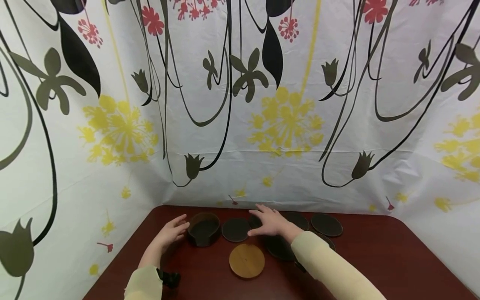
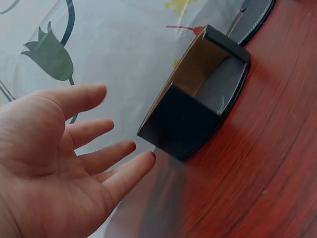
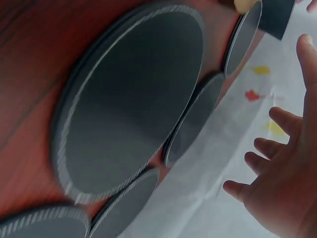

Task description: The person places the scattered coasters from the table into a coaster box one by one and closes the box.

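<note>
My left hand [image 1: 169, 234] hovers at the left of a round, dark coaster holder [image 2: 178, 121] with a tan inside and a gap in its wall. Its fingers are spread and hold nothing; in the left wrist view they end just short of the holder. Over the dark coasters, my right hand [image 1: 271, 223] reaches with spread, empty fingers. A black coaster [image 1: 235, 230] lies between the holder and that hand. Beneath the right forearm is a larger black coaster [image 1: 279, 248] with light stitching round its edge, partly covered by the sleeve in the head view.
A round wooden disc [image 1: 246, 261] lies nearer the front of the red-brown table [image 1: 202, 273]. More dark coasters, including one at the far right [image 1: 327, 225], lie along the back. A floral-patterned white sheet [image 1: 240, 137] hangs behind and at both sides.
</note>
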Tool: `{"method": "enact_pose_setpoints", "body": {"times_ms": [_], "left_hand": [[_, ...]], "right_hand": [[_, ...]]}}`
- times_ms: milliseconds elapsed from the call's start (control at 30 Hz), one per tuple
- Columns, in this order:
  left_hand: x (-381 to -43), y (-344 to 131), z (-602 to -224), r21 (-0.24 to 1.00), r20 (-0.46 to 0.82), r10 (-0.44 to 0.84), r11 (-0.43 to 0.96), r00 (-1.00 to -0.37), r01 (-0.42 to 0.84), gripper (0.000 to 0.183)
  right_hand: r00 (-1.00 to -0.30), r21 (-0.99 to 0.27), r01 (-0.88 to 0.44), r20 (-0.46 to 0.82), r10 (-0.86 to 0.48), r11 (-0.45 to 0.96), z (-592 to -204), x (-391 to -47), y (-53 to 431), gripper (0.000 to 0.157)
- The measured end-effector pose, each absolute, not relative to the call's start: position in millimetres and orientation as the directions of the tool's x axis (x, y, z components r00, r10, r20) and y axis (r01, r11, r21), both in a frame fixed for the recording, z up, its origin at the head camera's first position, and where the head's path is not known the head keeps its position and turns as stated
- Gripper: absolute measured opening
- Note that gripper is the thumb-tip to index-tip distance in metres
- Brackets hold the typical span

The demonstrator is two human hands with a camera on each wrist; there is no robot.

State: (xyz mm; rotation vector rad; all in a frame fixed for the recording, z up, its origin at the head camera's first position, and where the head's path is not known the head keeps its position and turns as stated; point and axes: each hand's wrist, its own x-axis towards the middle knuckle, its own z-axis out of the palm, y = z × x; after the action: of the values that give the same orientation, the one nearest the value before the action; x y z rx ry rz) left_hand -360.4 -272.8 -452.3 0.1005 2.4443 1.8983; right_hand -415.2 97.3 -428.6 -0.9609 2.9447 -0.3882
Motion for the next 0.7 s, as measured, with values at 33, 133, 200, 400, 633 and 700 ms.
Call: {"method": "enact_pose_setpoints", "body": {"times_ms": [33, 133, 200, 400, 633, 700], "left_hand": [[-360, -272, -454, 0.971, 0.008, 0.082, 0.239, -0.997, 0.027, 0.060], [-358, -270, -456, 0.972, 0.016, 0.084, 0.231, -0.996, 0.035, 0.063], [-357, -269, -457, 0.970, 0.018, 0.075, 0.239, -0.997, 0.036, 0.064], [-358, -266, -464, 0.954, 0.019, 0.046, 0.298, -0.999, 0.031, 0.063], [-361, -265, -469, 0.941, 0.029, 0.039, 0.335, -0.999, 0.040, 0.062], [-362, -264, -470, 0.943, 0.029, 0.036, 0.330, -0.999, 0.039, 0.062]], "right_hand": [[-0.810, -0.244, -0.578, 0.051, -0.585, 0.779, -431, -415, 92, 0.085], [-0.809, -0.260, -0.573, 0.030, -0.587, 0.777, -438, -417, 78, 0.086], [-0.810, -0.273, -0.567, 0.013, -0.586, 0.777, -442, -419, 69, 0.086], [-0.816, -0.303, -0.544, -0.023, -0.577, 0.782, -455, -424, 53, 0.085], [-0.805, -0.299, -0.554, -0.046, -0.592, 0.777, -461, -430, 45, 0.088], [-0.804, -0.294, -0.557, -0.047, -0.593, 0.777, -463, -432, 44, 0.089]]}}
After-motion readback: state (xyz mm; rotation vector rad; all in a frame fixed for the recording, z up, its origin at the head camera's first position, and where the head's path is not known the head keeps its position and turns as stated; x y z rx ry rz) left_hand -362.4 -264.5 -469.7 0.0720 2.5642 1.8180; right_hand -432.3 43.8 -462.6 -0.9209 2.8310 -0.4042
